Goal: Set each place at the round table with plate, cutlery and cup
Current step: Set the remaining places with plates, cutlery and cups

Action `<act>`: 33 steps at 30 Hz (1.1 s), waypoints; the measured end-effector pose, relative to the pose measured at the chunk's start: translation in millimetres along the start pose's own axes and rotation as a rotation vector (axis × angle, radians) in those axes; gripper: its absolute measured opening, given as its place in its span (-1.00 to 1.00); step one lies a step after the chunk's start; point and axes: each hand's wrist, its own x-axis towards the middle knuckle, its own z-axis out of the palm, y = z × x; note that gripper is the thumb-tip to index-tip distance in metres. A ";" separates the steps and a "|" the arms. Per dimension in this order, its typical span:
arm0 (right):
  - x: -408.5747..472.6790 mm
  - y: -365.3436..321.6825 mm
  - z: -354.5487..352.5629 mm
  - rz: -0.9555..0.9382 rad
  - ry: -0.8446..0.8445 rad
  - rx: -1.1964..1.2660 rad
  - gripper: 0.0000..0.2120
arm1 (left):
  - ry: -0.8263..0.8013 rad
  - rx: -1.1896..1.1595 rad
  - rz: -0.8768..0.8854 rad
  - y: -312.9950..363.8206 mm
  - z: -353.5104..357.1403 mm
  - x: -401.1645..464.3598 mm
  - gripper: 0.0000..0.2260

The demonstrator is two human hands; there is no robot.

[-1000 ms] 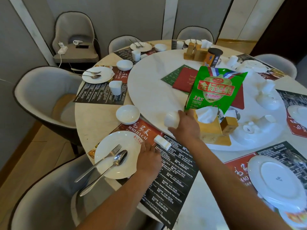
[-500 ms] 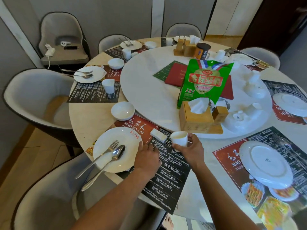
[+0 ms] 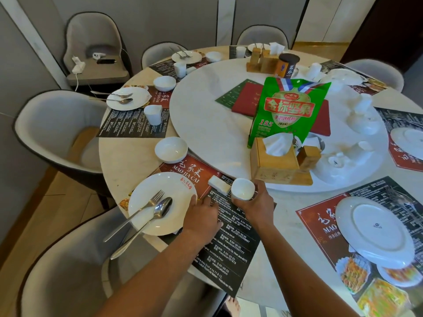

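We cannot see the right hand's point(image 3: 255, 203) fingertips, because they pass behind the white cup point(image 3: 242, 188). The left hand point(image 3: 201, 216) covers a part of the printed placemat point(image 3: 231, 245), and the small print there is too fine to read. The plate at the right edge point(image 3: 409, 141) is cut off by the frame. The food pictures at the lower right corner point(image 3: 384, 298) are blurred. The white porcelain pieces on the turntable point(image 3: 357, 115) are washed out, so we cannot tell their exact shapes. The far place settings point(image 3: 186, 56) are too small to tell in detail.
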 end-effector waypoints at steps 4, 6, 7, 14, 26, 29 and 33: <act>-0.6 2.9 3.0 -0.027 0.009 -0.013 -0.30 | 0.007 -0.020 -0.007 -1.0 3.7 1.2 -0.48; -1.7 4.2 4.3 -0.032 0.016 -0.009 -0.31 | 0.009 -0.023 -0.011 -0.5 4.3 1.0 -0.47; -1.3 4.7 5.0 -0.029 0.014 -0.008 -0.31 | 0.012 -0.022 -0.012 0.0 3.9 0.6 -0.46; 0.6 8.2 6.2 -0.037 -0.018 -0.031 -0.22 | 0.012 -0.060 -0.041 2.9 4.3 0.3 -0.50; -51.2 17.4 -31.3 -0.153 -0.015 -0.365 -0.26 | 0.126 -0.104 -0.043 21.3 -0.6 -34.2 -0.43; -77.3 25.8 -40.8 -0.254 0.040 -0.505 -0.48 | 0.176 -0.156 -0.002 29.6 -3.0 -55.7 -0.44; -110.3 36.5 -48.4 -0.346 0.109 -0.620 -0.58 | 0.210 -0.194 0.026 42.8 -2.3 -77.3 -0.45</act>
